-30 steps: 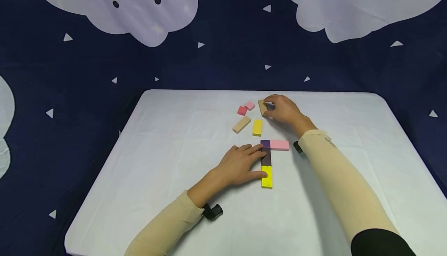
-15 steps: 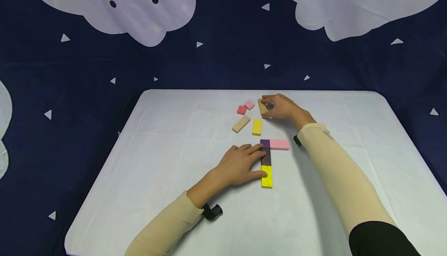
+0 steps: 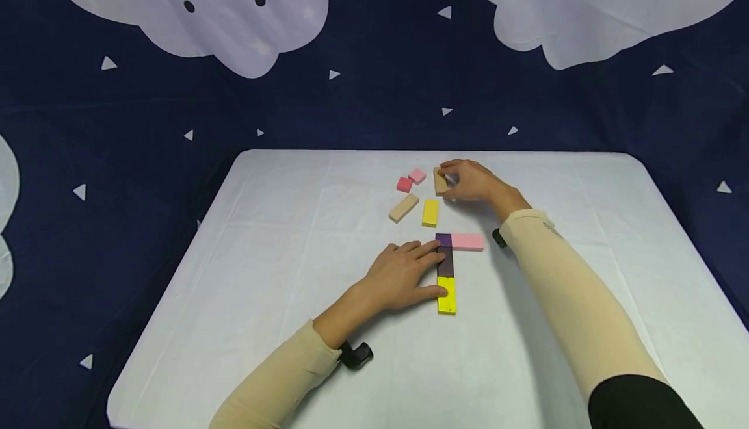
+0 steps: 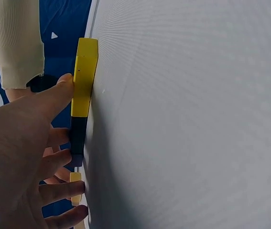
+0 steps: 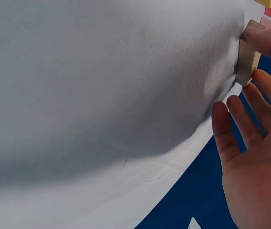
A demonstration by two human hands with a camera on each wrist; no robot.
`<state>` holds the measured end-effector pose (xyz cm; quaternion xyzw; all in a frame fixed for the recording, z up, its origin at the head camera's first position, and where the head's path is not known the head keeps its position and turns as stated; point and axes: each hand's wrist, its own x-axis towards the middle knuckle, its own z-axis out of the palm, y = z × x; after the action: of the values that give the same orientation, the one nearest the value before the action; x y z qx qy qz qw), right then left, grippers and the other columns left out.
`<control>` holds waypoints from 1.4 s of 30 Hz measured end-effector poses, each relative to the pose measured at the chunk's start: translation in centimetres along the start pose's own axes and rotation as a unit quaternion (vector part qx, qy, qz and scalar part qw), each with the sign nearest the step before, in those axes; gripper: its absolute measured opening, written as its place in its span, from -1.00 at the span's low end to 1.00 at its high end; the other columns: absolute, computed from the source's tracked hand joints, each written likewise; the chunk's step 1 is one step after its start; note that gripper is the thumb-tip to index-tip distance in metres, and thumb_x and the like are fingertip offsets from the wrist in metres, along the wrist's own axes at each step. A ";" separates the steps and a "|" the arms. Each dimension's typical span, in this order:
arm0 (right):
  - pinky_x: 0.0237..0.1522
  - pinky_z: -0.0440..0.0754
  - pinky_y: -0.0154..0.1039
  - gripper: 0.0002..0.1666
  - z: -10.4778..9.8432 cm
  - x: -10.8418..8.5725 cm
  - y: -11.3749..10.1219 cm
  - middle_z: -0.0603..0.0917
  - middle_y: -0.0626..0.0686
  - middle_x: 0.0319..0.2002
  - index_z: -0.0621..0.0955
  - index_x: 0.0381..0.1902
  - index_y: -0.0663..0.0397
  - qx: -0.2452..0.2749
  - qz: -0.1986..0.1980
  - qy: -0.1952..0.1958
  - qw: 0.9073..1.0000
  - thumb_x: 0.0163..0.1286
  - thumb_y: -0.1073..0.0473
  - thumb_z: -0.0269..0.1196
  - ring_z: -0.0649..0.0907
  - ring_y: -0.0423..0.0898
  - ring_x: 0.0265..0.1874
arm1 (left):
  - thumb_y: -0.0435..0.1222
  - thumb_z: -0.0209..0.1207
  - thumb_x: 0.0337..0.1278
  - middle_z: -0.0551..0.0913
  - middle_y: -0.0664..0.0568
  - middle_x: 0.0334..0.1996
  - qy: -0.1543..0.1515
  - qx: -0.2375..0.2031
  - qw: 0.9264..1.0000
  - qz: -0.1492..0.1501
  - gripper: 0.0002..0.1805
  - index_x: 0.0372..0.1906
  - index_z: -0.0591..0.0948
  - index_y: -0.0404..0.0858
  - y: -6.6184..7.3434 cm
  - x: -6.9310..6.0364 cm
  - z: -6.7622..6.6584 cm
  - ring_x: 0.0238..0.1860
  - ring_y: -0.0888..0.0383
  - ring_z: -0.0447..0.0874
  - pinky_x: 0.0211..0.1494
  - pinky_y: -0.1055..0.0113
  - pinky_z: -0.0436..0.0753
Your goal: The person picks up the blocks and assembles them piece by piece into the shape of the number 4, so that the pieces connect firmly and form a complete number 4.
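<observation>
At the back of the table, my right hand pinches a plain wooden block by its ends, between thumb and fingers; the block lies flat. In the right wrist view the thumb is on one end of this wooden block, and the other fingers spread beside it. My left hand rests with extended fingers along a row of blocks: thumb on the bright yellow block, fingertips at the dark block and the purple block. A pink block extends rightward from the purple end.
Left of the right hand lie a small red block, a small pink block, a second wooden block and another yellow block. All are on a white-covered table. A dark blue patterned cloth hangs behind.
The wooden block in my right hand has turned slightly, so it lies straighter; the right hand shifted only a little with it. My left hand stays where it was.
</observation>
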<state>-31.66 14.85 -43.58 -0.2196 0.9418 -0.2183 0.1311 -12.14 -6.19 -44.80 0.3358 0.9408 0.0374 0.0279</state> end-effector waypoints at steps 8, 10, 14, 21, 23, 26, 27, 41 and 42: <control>0.34 0.13 0.05 -0.16 0.5 -0.5 0.4 0.39 0.04 0.34 0.50 0.28 0.12 0.004 0.000 0.019 1.000 0.04 -0.03 0.48 0.24 0.10 0.37 | 0.44 -0.16 0.10 0.21 0.17 0.43 -0.005 -0.008 1.000 -0.002 -0.17 0.41 0.33 0.13 0.0 0.0 0.2 0.33 0.06 0.27 0.16 0.02 0.40; 0.34 0.13 0.05 -0.16 0.6 -0.6 0.5 0.40 0.04 0.33 0.52 0.27 0.11 0.008 -0.001 0.024 1.000 0.03 -0.05 0.48 0.25 0.10 0.36 | 0.44 -0.16 0.10 0.20 0.17 0.44 -0.004 -0.009 1.000 -0.002 -0.17 0.41 0.33 0.13 0.0 0.0 0.3 0.33 0.06 0.27 0.16 0.02 0.40; 0.33 0.15 0.05 -0.13 0.8 -0.9 0.8 0.43 0.05 0.31 0.52 0.26 0.11 0.012 -0.012 0.029 0.999 0.00 -0.08 0.50 0.28 0.10 0.34 | 0.45 -0.17 0.10 0.21 0.17 0.43 0.002 -0.006 1.000 0.000 -0.17 0.41 0.33 0.13 -0.1 0.1 0.5 0.33 0.07 0.28 0.14 0.03 0.41; 0.31 0.18 0.07 -0.12 1.0 -1.6 1.1 0.47 0.05 0.28 0.55 0.24 0.07 0.011 -0.023 0.029 0.999 -0.04 -0.13 0.52 0.32 0.10 0.32 | 0.46 -0.19 0.09 0.21 0.19 0.43 0.003 -0.006 1.000 0.001 -0.16 0.41 0.33 0.14 -0.1 0.1 0.7 0.33 0.09 0.28 0.13 0.03 0.41; 0.30 0.18 0.08 -0.13 0.9 -1.9 1.0 0.47 0.06 0.27 0.55 0.23 0.08 0.009 -0.025 0.028 0.999 -0.04 -0.13 0.52 0.32 0.10 0.31 | 0.46 -0.19 0.08 0.21 0.19 0.43 0.001 -0.007 1.000 0.000 -0.16 0.41 0.32 0.14 -0.1 0.2 0.7 0.33 0.09 0.27 0.14 0.02 0.41; 0.31 0.18 0.09 -0.12 0.8 -2.3 1.0 0.47 0.07 0.26 0.56 0.22 0.09 0.006 -0.033 0.028 0.999 -0.05 -0.14 0.52 0.33 0.11 0.31 | 0.46 -0.20 0.08 0.21 0.18 0.43 0.002 -0.005 1.000 0.001 -0.15 0.41 0.33 0.13 -0.2 0.2 0.6 0.33 0.09 0.27 0.14 0.02 0.41; 0.31 0.18 0.08 -0.12 0.8 -2.4 1.0 0.48 0.07 0.26 0.56 0.22 0.09 0.004 -0.037 0.028 0.999 -0.05 -0.15 0.52 0.33 0.11 0.31 | 0.46 -0.20 0.08 0.22 0.18 0.43 0.003 -0.004 1.000 0.002 -0.15 0.41 0.33 0.13 -0.2 0.2 0.6 0.33 0.09 0.27 0.14 0.02 0.41; 0.30 0.17 0.09 -0.14 0.7 -4.5 1.1 0.48 0.05 0.25 0.58 0.20 0.06 0.010 -0.067 0.016 0.998 -0.07 -0.15 0.53 0.34 0.10 0.30 | 0.46 -0.21 0.09 0.20 0.18 0.44 0.002 -0.009 1.000 0.003 -0.15 0.41 0.32 0.13 -0.2 0.1 0.5 0.32 0.06 0.28 0.16 0.00 0.40; 0.30 0.17 0.10 -0.13 0.8 -4.6 1.1 0.48 0.05 0.25 0.57 0.20 0.06 0.012 -0.066 0.013 0.998 -0.06 -0.16 0.52 0.33 0.10 0.30 | 0.46 -0.21 0.09 0.20 0.18 0.44 0.002 -0.009 1.000 0.003 -0.15 0.41 0.32 0.13 -0.2 0.1 0.6 0.32 0.06 0.29 0.15 0.00 0.40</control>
<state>-27.75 17.62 -44.07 -0.2770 0.9242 -0.2404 0.1069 -12.32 -6.24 -45.38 0.3379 0.9396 0.0463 0.0285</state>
